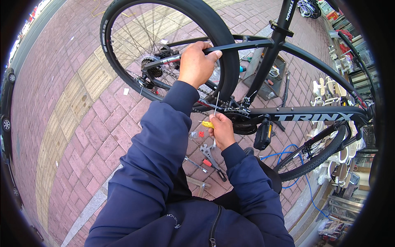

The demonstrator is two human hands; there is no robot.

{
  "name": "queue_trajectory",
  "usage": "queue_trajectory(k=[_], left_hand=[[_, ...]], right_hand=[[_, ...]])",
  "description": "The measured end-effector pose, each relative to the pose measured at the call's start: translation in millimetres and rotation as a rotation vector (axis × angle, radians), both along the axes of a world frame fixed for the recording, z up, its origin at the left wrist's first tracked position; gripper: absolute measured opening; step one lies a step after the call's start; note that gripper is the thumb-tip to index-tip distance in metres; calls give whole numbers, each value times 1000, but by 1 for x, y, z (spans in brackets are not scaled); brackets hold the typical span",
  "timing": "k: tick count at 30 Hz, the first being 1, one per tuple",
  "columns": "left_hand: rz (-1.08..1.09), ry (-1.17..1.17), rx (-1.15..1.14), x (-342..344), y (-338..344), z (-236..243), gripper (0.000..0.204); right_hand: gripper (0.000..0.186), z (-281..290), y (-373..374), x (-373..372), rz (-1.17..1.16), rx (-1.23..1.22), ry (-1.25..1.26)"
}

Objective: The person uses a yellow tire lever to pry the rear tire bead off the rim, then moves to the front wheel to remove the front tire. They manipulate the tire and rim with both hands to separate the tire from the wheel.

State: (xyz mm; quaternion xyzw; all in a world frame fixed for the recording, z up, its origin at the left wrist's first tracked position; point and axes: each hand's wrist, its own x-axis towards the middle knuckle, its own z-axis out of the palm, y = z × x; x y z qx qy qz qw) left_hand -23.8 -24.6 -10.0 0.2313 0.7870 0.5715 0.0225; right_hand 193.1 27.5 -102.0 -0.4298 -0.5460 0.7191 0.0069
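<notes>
Overhead, the seat stay of the black bike is gripped by the left hand, fingers wrapped shut; a yellow screwdriver is held at the crank by the right hand; wrenches are left on the brick pavement.

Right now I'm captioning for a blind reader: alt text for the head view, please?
A person's left hand grips a black bicycle's seat stay while the right hand holds a yellow-handled screwdriver near the crank. Hand tools lie on red brick paving.

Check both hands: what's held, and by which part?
Left hand grips the bike's seat stay beside the rear wheel. Right hand holds a screwdriver by its yellow handle.
</notes>
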Motion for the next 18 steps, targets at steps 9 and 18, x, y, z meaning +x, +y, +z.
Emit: queue_trajectory(k=[9,18], left_hand=[[7,13,9,0,0,1,32],[5,1,9,0,0,0,33]], right_hand=[[19,0,0,0,-1,-1,2],[22,3,-6,2,-2,-19,5]])
